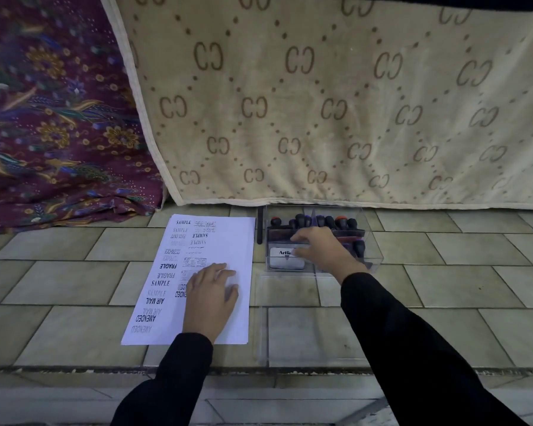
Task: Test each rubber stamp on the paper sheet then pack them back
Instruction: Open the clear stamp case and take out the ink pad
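A: What's nearest?

B: Two black sleeves (179, 379) over a pale tiled floor (74, 287). The left hand (211, 298) lies flat, fingers straight and slightly spread, on the lower right part of a white paper sheet (231, 241) already printed with SAMPLE, FRAGILE, AIR MAIL and AMENDED.

A: And to the right?

B: What looks like a clear plastic lid (290, 333) lies on the tiles. Just beyond it stands a clear plastic box (373, 259).

A: The other hand?

B: The right hand (319, 250) reaches into that box, fingers over a white ink pad (285, 262) – whether it pinches anything I cannot tell.

A: The stamps?

B: The black-handled rubber stamps (326, 222) stand in the box's far compartment. Behind hang a beige blanket with a brown letter pattern (320, 103) and a maroon floral cloth (59, 118).
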`<state>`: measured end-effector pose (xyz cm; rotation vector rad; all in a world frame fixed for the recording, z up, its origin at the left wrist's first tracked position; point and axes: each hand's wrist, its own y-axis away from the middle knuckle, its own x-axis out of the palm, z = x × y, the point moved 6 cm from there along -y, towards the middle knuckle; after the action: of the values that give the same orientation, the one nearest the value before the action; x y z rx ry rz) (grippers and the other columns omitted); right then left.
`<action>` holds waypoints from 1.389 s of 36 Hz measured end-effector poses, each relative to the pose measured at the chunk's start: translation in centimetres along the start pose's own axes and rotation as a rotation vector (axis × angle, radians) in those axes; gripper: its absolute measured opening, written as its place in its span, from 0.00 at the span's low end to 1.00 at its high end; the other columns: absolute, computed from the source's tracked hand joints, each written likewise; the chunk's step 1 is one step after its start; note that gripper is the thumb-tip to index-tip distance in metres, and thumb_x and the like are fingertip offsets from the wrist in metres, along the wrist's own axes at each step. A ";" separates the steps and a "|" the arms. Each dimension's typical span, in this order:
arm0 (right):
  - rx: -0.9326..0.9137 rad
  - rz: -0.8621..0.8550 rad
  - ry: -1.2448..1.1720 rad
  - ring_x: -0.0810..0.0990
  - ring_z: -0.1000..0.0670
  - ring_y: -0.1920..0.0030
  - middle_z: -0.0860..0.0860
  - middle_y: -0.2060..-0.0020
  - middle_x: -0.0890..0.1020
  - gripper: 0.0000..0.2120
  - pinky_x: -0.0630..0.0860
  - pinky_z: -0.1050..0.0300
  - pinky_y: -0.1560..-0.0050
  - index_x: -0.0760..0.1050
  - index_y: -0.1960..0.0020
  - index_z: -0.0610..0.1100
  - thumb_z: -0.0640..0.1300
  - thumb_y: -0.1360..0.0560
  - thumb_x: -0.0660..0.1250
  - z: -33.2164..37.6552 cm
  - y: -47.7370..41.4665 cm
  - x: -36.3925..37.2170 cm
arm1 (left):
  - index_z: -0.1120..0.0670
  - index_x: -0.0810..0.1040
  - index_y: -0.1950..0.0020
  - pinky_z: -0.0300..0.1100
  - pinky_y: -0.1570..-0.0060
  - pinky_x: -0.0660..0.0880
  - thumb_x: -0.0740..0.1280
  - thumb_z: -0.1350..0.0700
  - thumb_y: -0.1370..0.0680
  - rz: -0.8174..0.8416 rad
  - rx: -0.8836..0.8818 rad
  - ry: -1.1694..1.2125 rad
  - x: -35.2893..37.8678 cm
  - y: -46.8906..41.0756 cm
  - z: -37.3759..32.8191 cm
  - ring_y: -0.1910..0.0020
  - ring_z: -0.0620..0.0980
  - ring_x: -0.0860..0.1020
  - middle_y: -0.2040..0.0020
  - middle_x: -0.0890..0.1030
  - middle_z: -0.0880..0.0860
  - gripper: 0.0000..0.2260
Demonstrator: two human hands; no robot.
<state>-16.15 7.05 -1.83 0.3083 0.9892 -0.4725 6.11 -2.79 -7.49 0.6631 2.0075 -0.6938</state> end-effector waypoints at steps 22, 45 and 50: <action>-0.039 0.296 0.206 0.79 0.47 0.49 0.49 0.48 0.80 0.21 0.77 0.51 0.46 0.80 0.45 0.41 0.43 0.37 0.79 1.5 -3.0 1.3 | 0.48 0.77 0.38 0.49 0.27 0.54 0.65 0.52 0.22 -0.015 0.003 0.057 1.0 0.2 0.9 0.31 0.48 0.67 0.33 0.73 0.46 0.12; -0.043 0.246 -0.038 0.76 0.53 0.56 0.50 0.56 0.78 0.13 0.73 0.65 0.56 0.77 0.49 0.44 0.32 0.31 0.71 0.2 -3.1 0.4 | 0.47 0.78 0.41 0.50 0.30 0.58 0.66 0.53 0.22 -0.036 -0.065 0.251 0.7 -0.2 1.7 0.35 0.47 0.70 0.37 0.75 0.43 0.10; -0.022 0.176 -0.183 0.75 0.51 0.51 0.46 0.52 0.79 0.10 0.70 0.65 0.54 0.75 0.45 0.43 0.35 0.25 0.65 0.4 -3.1 -0.9 | 0.43 0.77 0.41 0.52 0.32 0.65 0.66 0.52 0.22 0.028 -0.232 0.587 0.7 -0.6 2.6 0.35 0.47 0.70 0.40 0.77 0.42 0.10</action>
<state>-17.90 4.43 -0.99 0.3236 0.7808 -0.3234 6.86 -4.84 -9.17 0.8164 2.5566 -0.2499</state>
